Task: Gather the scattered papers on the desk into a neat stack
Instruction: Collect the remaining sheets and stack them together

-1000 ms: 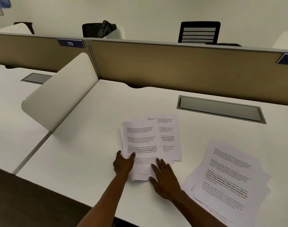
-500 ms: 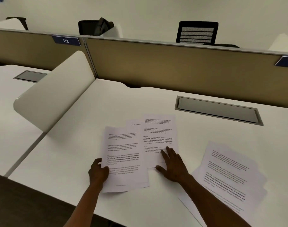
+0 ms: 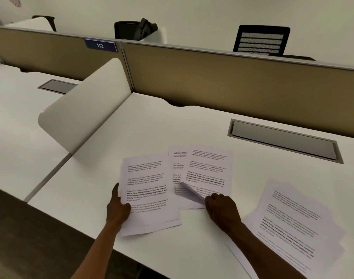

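Observation:
Printed white sheets lie on the white desk (image 3: 172, 121). My left hand (image 3: 117, 208) grips the left edge of a small pile of sheets (image 3: 148, 190) near the front edge. To its right lie two overlapping sheets (image 3: 208, 168). My right hand (image 3: 222, 208) pinches the lower corner of the top one, which curls up off the desk. A looser, fanned pile of papers (image 3: 293, 224) lies at the right, partly under my right forearm.
A curved white divider (image 3: 85, 105) stands at the left between desks. A tan partition (image 3: 232, 81) runs along the back, with a grey cable flap (image 3: 283, 139) in front of it. Black chairs (image 3: 260, 40) stand beyond the partition.
My left hand has slid its pile further left, away from the other sheets. My right hand went from lying flat on the right sheets to pinching and lifting a corner.

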`<control>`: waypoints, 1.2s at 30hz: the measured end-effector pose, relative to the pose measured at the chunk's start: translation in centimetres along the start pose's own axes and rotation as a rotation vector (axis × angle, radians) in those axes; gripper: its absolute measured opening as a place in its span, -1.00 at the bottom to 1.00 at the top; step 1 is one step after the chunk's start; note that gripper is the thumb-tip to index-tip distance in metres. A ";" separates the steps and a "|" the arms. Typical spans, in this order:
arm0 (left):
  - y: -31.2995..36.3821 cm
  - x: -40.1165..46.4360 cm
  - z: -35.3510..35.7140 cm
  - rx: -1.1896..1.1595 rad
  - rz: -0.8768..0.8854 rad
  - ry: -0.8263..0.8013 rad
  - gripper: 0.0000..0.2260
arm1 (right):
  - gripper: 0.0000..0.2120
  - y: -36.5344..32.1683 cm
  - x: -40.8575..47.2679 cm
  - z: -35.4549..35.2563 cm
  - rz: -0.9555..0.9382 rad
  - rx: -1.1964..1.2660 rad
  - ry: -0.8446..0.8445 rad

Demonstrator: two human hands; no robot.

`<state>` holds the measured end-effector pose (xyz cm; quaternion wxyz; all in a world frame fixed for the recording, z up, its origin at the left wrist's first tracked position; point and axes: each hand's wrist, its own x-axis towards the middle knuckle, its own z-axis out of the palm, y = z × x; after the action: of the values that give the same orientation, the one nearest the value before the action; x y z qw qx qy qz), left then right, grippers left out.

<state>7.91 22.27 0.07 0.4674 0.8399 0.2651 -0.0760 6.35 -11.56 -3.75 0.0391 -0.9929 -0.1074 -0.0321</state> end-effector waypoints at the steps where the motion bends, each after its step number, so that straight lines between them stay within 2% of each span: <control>1: 0.0 -0.1 0.1 0.013 0.026 -0.006 -0.28 | -0.86 0.0 0.1 -0.1 0.038 0.020 0.022; 3: 0.2 -0.4 0.4 0.026 0.045 -0.014 -0.34 | -0.89 -0.6 0.7 -0.6 0.104 0.117 0.067; 5: 0.2 -0.5 0.8 -0.014 0.041 -0.017 -0.47 | -0.97 -1.8 1.1 -1.7 0.047 0.199 0.126; 7: 0.1 -0.5 1.2 -0.064 0.014 -0.035 -0.58 | -0.88 -4.1 1.4 -2.8 -0.005 0.295 0.147; 9: 0.2 -0.5 1.5 -0.141 -0.026 -0.043 -0.72 | -0.79 -6.6 1.2 -3.5 -0.033 0.429 0.080; 10: 0.3 -0.5 1.6 -0.187 -0.058 -0.042 -0.83 | -0.80 -7.7 1.1 -3.3 -0.126 0.425 0.082; 11: 0.4 -0.6 1.7 -0.236 -0.094 -0.055 -0.84 | -0.84 -8.7 1.0 -2.5 -0.260 0.374 0.108; 13: 0.3 -0.6 1.7 -0.328 -0.186 -0.108 -0.58 | -0.83 -9.9 0.5 -0.7 -0.496 0.290 0.154; 15: 0.2 -0.4 1.6 -0.386 -0.221 -0.175 -0.49 | -0.81 -10.9 0.5 0.4 -0.618 0.256 0.153; 19: -0.6 0.2 1.0 -0.504 -0.303 -0.230 -0.69 | -0.84 -11.3 1.1 1.1 -0.668 0.208 0.083; 21: -1.4 0.7 0.7 -0.481 -0.285 -0.223 -0.85 | -0.94 -11.0 1.4 0.7 -0.623 0.275 0.081; 23: -2.0 0.9 0.4 -0.462 -0.260 -0.184 -0.84 | -0.76 -10.2 1.8 0.2 -0.449 0.382 0.113; 25: -2.0 0.8 -0.1 -0.456 -0.239 -0.124 -0.77 | -0.63 -8.5 2.4 0.5 -0.229 0.374 0.152; 27: -2.2 1.0 -0.7 -0.397 -0.225 -0.037 -0.69 | -0.51 -6.2 3.2 0.9 -0.083 0.269 0.011; 29: -2.6 1.3 -1.5 -0.329 -0.208 0.021 -0.62 | -0.32 -4.3 3.5 1.2 -0.067 0.227 -0.181; 31: -2.8 1.6 -2.4 -0.284 -0.209 0.058 -0.57 | -0.25 -3.5 3.5 0.9 -0.062 0.232 -0.358; 36: -2.3 1.4 -3.5 -0.209 -0.179 0.069 -0.44 | -0.34 -4.3 3.6 0.4 -0.115 0.083 -0.377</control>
<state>7.50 26.65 -0.27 0.5343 0.7619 0.3611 -0.0605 8.97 -6.60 -3.55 0.0570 -0.9711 -0.1708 0.1567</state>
